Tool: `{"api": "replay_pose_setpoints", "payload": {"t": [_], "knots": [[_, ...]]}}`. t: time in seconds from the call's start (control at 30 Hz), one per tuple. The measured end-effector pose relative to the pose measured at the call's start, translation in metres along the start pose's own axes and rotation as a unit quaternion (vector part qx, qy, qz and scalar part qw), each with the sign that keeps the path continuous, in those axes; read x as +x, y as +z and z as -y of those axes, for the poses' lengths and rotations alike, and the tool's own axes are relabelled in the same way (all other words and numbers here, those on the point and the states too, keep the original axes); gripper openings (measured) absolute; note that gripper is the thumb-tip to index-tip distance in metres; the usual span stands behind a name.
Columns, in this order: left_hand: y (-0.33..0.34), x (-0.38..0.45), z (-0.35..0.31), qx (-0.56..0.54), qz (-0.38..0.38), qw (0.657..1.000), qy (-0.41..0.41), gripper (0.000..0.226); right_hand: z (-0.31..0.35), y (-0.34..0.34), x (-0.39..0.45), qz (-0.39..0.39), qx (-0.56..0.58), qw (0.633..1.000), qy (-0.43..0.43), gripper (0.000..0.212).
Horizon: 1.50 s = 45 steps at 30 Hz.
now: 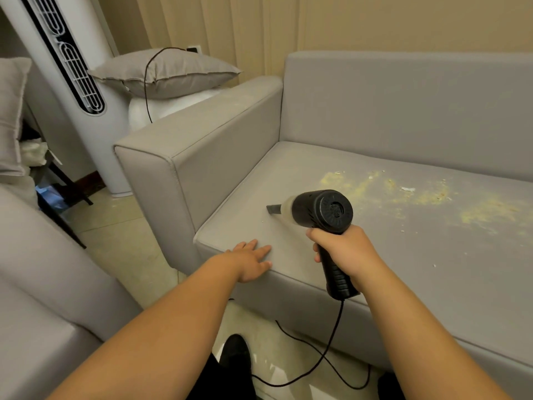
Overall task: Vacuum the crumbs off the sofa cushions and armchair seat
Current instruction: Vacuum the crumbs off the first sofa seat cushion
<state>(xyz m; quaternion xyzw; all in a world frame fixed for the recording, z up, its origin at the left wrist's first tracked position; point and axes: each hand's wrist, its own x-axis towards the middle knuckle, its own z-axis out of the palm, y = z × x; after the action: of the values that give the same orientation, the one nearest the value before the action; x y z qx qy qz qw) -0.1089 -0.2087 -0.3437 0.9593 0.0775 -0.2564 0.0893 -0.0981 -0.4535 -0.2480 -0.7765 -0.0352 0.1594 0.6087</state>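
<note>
I see my right hand [347, 252] wrapped around the grip of the black handheld vacuum [323, 215], its nozzle tip down on the grey sofa cushion [288, 180] near the armrest [202, 145]. My left hand [251, 259] lies flat, fingers straight, on the cushion's front edge. Yellow crumbs [418, 194] are scattered to the right of the vacuum. Its cord [326, 350] trails to the floor.
</note>
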Motion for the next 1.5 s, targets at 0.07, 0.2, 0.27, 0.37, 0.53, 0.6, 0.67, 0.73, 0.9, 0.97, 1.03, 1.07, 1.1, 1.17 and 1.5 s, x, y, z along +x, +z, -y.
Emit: {"api": "replay_pose_setpoints", "payload": {"t": [0.07,0.2,0.27,0.37,0.53,0.6,0.67,0.73,0.9,0.97,1.03,1.07,1.1,1.17,1.5], "knots": [[0.002,-0.002,-0.001,0.003,0.002,1.000,-0.002,0.067,-0.001,0.002,-0.007,0.010,0.002,1.000,-0.005,0.017],[0.005,-0.003,-0.001,0.012,0.006,1.000,-0.005,0.067,-0.003,0.001,-0.018,0.032,-0.004,0.999,-0.003,0.015],[0.006,-0.004,-0.002,0.013,0.005,1.000,-0.006,0.067,-0.004,-0.001,-0.023,0.042,-0.015,0.999,0.001,0.017],[0.005,-0.006,-0.002,0.007,0.007,1.000,-0.007,0.066,-0.005,-0.003,-0.026,0.038,-0.036,0.999,-0.002,0.018],[0.002,-0.006,-0.005,0.001,0.004,1.000,-0.005,0.066,-0.005,-0.011,-0.026,0.015,-0.032,0.999,-0.004,0.015],[0.002,-0.006,-0.007,0.002,0.007,1.000,-0.004,0.066,-0.004,-0.015,-0.027,0.023,-0.036,0.999,-0.003,0.015],[0.002,-0.006,-0.009,0.003,0.009,1.000,-0.002,0.066,-0.002,-0.019,-0.028,0.028,-0.037,0.999,-0.006,0.015],[0.002,-0.007,-0.009,0.001,0.010,1.000,0.000,0.066,-0.001,-0.020,-0.027,0.026,-0.030,0.999,-0.012,0.016],[0.001,-0.007,-0.007,0.006,-0.001,1.000,0.004,0.066,-0.001,-0.007,-0.017,0.020,0.005,1.000,-0.007,0.020],[0.003,-0.004,-0.005,0.011,-0.007,1.000,0.009,0.066,-0.003,0.001,-0.008,0.014,-0.004,1.000,-0.004,0.022],[0.003,0.000,-0.001,0.010,-0.015,1.000,0.012,0.066,-0.003,0.008,0.006,0.009,-0.007,1.000,-0.005,0.024],[0.002,0.003,0.003,0.004,-0.020,1.000,0.014,0.065,-0.003,0.011,0.014,0.008,-0.007,1.000,-0.005,0.024],[0.002,0.006,0.008,-0.001,-0.023,1.000,0.014,0.065,-0.002,0.015,0.023,0.008,-0.008,1.000,-0.005,0.024],[0.002,0.010,0.017,-0.005,-0.027,0.999,0.019,0.065,0.001,0.021,0.038,0.005,-0.004,1.000,-0.005,0.023],[0.002,0.023,0.052,-0.008,-0.048,0.999,0.017,0.063,0.019,0.069,0.113,0.014,0.028,0.999,-0.007,0.021]]}}
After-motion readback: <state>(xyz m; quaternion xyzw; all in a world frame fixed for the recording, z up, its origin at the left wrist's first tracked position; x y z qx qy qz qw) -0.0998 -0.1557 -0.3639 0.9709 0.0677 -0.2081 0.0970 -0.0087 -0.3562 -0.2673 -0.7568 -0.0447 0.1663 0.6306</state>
